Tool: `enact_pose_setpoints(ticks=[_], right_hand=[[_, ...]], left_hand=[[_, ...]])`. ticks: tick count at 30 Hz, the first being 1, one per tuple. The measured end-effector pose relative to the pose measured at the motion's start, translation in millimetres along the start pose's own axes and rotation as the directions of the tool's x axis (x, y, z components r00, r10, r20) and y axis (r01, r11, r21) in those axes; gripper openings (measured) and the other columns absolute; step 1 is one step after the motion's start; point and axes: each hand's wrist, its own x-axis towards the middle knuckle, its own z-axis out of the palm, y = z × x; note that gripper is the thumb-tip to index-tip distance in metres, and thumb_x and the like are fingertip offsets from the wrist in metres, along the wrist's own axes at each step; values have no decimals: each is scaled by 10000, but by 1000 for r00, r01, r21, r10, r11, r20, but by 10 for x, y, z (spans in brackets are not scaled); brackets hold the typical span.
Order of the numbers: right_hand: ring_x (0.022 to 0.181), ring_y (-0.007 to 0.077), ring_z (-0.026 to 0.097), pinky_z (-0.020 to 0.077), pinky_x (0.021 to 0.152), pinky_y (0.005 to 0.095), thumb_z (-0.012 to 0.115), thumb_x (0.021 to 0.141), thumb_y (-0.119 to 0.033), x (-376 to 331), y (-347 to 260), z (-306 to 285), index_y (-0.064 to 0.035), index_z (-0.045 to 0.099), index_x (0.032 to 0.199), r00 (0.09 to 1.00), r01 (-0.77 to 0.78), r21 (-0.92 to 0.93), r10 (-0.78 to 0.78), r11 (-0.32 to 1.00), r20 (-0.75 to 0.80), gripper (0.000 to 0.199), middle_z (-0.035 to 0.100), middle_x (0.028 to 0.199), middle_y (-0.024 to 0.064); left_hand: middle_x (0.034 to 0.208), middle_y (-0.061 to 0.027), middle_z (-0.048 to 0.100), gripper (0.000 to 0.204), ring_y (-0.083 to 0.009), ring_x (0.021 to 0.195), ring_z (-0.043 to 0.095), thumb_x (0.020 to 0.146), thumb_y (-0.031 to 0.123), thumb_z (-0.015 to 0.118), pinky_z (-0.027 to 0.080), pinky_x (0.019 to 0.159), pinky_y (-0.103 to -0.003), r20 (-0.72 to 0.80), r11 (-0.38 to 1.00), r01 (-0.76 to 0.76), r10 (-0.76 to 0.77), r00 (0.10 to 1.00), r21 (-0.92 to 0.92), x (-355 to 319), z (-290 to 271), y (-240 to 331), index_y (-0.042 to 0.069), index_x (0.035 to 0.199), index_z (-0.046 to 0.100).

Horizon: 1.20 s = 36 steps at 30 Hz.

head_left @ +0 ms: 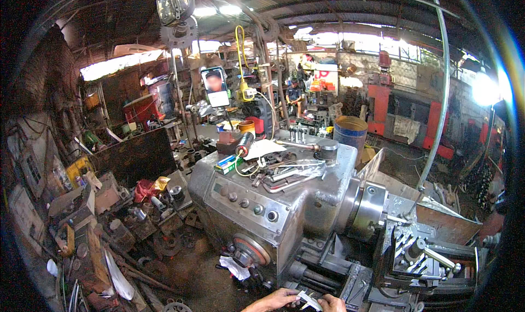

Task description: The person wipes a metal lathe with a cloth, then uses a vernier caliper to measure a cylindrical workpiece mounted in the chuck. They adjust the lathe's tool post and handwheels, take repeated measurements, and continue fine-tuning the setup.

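As a lathe (295,216) stands beyond, left fingers (289,294) and right fingers (329,301) pinch a caliper (310,301).

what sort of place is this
Probably a machine shop: a large grey metal lathe with a round silver chuck dominates the view, and loose steel hand tools lie on top of it.
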Motion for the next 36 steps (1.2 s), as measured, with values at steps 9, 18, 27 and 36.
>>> enact_pose_setpoints(ticks=[9, 18, 27, 36], right_hand=[[978, 401, 656, 511, 823, 414, 591, 917, -173, -8, 98, 90, -20, 651, 1131, 998, 31, 86, -27, 996, -58, 270, 675, 997, 256], [1041, 390, 640, 511, 882, 418, 732, 818, -276, -34, 22, 69, 7, 630, 1185, 998, -26, -2, 26, 1000, -49, 475, 659, 1107, 257], [978, 427, 622, 511, 833, 469, 815, 709, -290, -28, 70, 114, -5, 642, 1116, 975, 21, -170, -57, 985, -216, 526, 648, 1061, 242], [871, 382, 619, 512, 752, 474, 776, 689, -261, -4, -189, -548, -50, 645, 998, 924, -4, -438, -164, 899, -345, 396, 605, 942, 173]], left_hand=[[898, 1, 653, 311, -97, 805, 574, 991, 251, 562, 481, 762, -276, -22, 1000, 12, -12, 1000, -3, -8, 65, 205, 37, 1200, 648], [896, 5, 661, 301, -97, 776, 581, 981, 275, 575, 469, 707, -261, -54, 999, 7, -9, 999, -39, -75, 99, 345, 65, 1181, 653], [953, -1, 675, 357, -92, 832, 596, 983, 260, 581, 492, 761, -261, -26, 996, 29, -32, 999, -87, 75, 71, 225, 40, 1262, 616], [933, -54, 699, 346, -122, 767, 624, 962, 251, 616, 517, 712, -286, -26, 996, 33, -35, 999, -85, 37, -28, 354, 55, 1247, 639]])
